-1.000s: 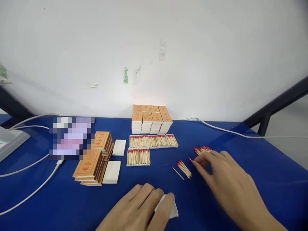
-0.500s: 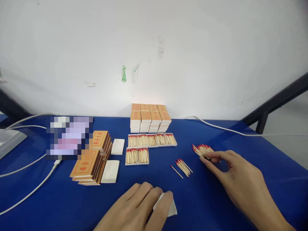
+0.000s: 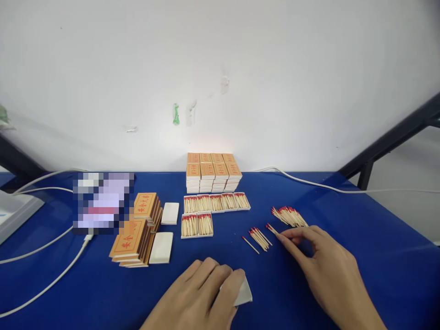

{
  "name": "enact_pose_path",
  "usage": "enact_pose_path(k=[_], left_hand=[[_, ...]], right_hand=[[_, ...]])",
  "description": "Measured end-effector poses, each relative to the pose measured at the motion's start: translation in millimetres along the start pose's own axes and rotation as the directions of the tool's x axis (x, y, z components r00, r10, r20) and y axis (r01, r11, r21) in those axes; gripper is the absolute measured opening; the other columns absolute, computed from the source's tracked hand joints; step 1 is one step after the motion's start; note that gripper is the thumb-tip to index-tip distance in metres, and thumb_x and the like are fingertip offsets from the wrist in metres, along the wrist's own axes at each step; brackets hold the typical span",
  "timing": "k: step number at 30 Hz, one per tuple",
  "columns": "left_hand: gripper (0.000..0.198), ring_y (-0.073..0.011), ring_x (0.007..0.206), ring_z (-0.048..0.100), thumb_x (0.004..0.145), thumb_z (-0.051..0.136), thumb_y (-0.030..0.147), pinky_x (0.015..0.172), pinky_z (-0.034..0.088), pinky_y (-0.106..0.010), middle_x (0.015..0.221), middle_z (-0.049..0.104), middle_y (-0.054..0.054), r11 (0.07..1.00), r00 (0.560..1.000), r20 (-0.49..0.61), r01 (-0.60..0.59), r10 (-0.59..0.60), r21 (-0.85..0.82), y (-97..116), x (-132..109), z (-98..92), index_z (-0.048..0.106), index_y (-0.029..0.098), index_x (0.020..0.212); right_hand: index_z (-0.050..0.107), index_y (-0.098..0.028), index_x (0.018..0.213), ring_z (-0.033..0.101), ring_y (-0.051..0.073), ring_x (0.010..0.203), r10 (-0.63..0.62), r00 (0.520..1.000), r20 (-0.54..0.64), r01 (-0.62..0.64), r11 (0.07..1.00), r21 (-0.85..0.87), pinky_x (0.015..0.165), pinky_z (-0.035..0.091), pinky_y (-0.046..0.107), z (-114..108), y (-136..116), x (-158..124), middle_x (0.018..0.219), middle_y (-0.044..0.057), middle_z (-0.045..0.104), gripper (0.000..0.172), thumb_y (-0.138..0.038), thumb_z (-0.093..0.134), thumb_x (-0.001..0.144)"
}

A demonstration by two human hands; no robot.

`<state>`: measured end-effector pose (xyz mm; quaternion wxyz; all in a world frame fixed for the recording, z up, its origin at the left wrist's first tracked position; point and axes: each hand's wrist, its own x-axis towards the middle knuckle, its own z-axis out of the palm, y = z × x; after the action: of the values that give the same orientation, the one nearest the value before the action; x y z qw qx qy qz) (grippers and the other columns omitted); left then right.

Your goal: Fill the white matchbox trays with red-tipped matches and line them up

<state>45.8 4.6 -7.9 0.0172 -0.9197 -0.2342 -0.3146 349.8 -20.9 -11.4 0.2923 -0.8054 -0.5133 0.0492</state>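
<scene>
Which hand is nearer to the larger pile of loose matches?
Right. The right hand is just in front of the larger match pile; the left hand lies farther off, front-left.

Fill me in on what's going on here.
A person has both hands busy. The left hand holds a white box; the right hand pinches at least one match between a small bunch and a larger pile. Seven trays full of matches lie in two rows, five behind two, with a stack of matchboxes beyond them.
</scene>
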Motion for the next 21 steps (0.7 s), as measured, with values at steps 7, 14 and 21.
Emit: enact_pose_path(k=[7,14,21], left_hand=[[0.034,-0.0241,0.085,0.082,0.104,0.050,0.007,0.077,0.069,-0.039,0.106,0.083,-0.006,0.999,1.000,0.001,0.024,-0.024,-0.035,-1.1,9.8,-2.9,0.063,0.015,0.134],[0.035,-0.0233,0.088,0.084,0.111,0.044,0.010,0.079,0.071,-0.038,0.108,0.084,-0.005,0.999,0.997,0.062,0.040,-0.038,-0.036,-2.6,20.4,-6.7,0.062,0.015,0.140],[0.036,-0.0228,0.093,0.087,0.124,0.033,0.019,0.084,0.070,-0.039,0.110,0.087,-0.004,0.999,0.999,0.040,0.009,-0.011,0.040,-6.6,32.9,-1.7,0.065,0.013,0.139]], right_hand=[[0.087,-0.030,0.097,0.068,0.027,0.078,0.114,0.993,-0.044,-0.109,0.989,0.100,0.073,0.051,0.044,14.0,-15.9,-23.4,0.099,0.008,0.079,0.083,-0.104,0.049,0.091],[0.087,-0.031,0.094,0.069,0.029,0.079,0.204,0.978,-0.030,-0.196,0.966,0.169,0.072,0.053,0.044,13.3,-26.4,-26.5,0.097,0.008,0.080,0.090,-0.111,0.047,0.082],[0.088,-0.032,0.097,0.074,0.028,0.081,0.250,0.967,0.050,-0.255,0.950,0.179,0.070,0.058,0.041,12.7,-15.5,-21.0,0.099,0.007,0.081,0.080,-0.105,0.058,0.083]])
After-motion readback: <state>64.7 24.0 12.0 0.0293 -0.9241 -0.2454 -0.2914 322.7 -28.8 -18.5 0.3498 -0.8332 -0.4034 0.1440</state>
